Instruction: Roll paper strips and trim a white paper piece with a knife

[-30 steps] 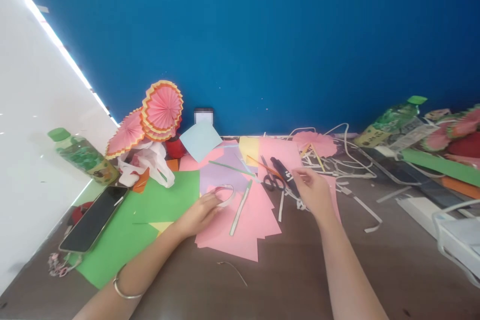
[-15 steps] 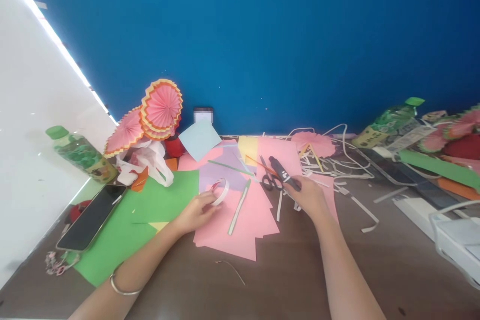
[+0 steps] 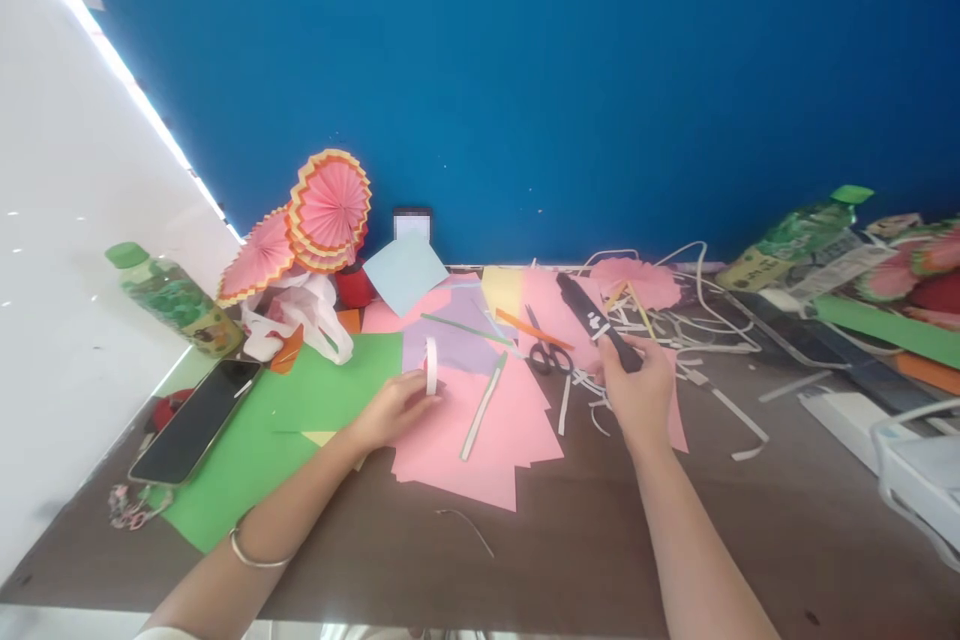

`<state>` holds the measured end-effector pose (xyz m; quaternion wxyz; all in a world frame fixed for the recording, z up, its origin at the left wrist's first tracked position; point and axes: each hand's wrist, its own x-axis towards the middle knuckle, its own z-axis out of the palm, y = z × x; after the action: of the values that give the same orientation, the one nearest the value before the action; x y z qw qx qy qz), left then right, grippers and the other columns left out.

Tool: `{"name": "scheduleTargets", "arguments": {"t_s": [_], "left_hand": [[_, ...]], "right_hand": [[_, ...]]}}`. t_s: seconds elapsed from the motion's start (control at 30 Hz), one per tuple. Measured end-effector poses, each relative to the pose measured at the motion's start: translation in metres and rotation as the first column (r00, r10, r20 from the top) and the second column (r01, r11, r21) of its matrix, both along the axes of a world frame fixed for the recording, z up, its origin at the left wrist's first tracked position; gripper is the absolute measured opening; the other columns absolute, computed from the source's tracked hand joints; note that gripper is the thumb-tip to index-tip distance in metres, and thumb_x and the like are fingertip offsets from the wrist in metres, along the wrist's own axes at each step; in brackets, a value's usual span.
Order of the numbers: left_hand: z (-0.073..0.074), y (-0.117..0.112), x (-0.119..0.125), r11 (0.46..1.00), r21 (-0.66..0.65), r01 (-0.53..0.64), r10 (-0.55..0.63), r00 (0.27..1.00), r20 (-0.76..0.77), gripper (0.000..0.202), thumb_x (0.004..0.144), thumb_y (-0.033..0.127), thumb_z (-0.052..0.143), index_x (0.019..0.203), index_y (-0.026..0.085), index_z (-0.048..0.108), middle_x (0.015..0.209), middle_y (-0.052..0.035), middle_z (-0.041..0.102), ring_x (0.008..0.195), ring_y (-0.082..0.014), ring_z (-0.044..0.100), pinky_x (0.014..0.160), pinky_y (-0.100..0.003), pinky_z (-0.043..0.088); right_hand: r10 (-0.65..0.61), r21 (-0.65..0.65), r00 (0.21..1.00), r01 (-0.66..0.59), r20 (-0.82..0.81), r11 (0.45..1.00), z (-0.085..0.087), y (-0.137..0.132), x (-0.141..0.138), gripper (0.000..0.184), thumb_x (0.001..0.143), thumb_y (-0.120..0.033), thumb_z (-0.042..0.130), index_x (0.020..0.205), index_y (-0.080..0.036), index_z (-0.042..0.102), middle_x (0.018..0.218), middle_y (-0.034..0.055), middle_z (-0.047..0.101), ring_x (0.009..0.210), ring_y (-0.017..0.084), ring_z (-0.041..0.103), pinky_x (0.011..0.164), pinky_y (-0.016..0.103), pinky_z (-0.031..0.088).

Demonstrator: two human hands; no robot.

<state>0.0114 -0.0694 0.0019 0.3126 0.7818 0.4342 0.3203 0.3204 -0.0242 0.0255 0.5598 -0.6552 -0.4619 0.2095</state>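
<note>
My left hand (image 3: 396, 410) is closed on a roll of white tape (image 3: 431, 367), which stands on edge at the fingertips over pink and purple paper. A thick black stick-shaped tool with white marks (image 3: 600, 322) is gripped in my right hand (image 3: 637, 385), tilted with its far end up and left; its exact kind does not show. Just left of it lie black-handled scissors (image 3: 551, 358) beside an orange paper strip (image 3: 534, 329). Between my hands a pale strip with a green end (image 3: 482, 410) rests on the pink paper (image 3: 480, 475).
Green paper (image 3: 225, 490) and a phone (image 3: 196, 422) lie at the left, near a green-capped bottle (image 3: 176, 300) and pleated paper fans (image 3: 330, 205). White paper scraps and cables spread at the right, with another bottle (image 3: 799, 235) leaning there. A blue partition (image 3: 525, 90) closes the back.
My right hand has moved right with the black tool, uncovering more of the scissors and orange strip. The tape roll in my left hand has turned edge-on. The view has shifted slightly.
</note>
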Motion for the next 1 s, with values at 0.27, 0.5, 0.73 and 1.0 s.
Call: {"name": "scheduleTargets", "arguments": {"t_s": [0.27,0.5,0.73,1.0], "left_hand": [[0.002,0.001,-0.002,0.998,-0.058,0.000,0.000,1.000,0.011,0.024,0.085,0.034,0.043,0.087,0.017,0.060,0.083,-0.0042,0.063,0.076,-0.0153,0.057,0.072,-0.027,0.044],[-0.003,0.003,-0.003,0.996,-0.084,0.025,-0.020,0.998,0.064,0.026,0.085,0.035,0.041,0.091,0.016,0.059,0.089,-0.0060,0.064,0.083,-0.0177,0.058,0.076,-0.029,0.044],[-0.003,0.003,-0.003,0.993,-0.074,0.087,-0.084,0.995,0.044,0.030,0.086,0.037,0.039,0.087,0.015,0.059,0.081,-0.0064,0.061,0.075,-0.0175,0.055,0.071,-0.028,0.043],[0.006,-0.001,-0.004,0.997,-0.079,0.025,-0.028,0.999,-0.045,0.034,0.088,0.040,0.034,0.078,0.015,0.054,0.070,-0.0016,0.052,0.062,-0.0129,0.046,0.061,-0.025,0.037]], "right_hand": [[0.224,0.172,0.193,-0.253,-0.955,0.952,0.009,0.004,-0.018,0.022,0.080,-0.038,0.055,0.080,-0.019,0.045,0.076,0.0007,0.053,0.045,0.001,0.041,0.037,0.010,0.040],[0.286,0.179,0.290,-0.345,-0.913,0.921,0.006,-0.001,-0.009,0.014,0.085,-0.032,0.043,0.081,-0.020,0.050,0.078,0.0027,0.055,0.048,0.006,0.044,0.040,0.018,0.047],[0.493,0.130,0.654,-0.522,-0.575,0.843,0.009,-0.009,-0.015,0.022,0.071,-0.036,0.059,0.089,-0.023,0.056,0.093,0.0059,0.058,0.074,0.018,0.057,0.057,0.034,0.053],[0.418,0.022,0.736,-0.482,-0.533,0.876,0.011,-0.014,-0.033,0.034,0.070,-0.051,0.060,0.068,-0.021,0.046,0.059,-0.0051,0.047,0.042,0.006,0.044,0.034,0.017,0.035]]}}
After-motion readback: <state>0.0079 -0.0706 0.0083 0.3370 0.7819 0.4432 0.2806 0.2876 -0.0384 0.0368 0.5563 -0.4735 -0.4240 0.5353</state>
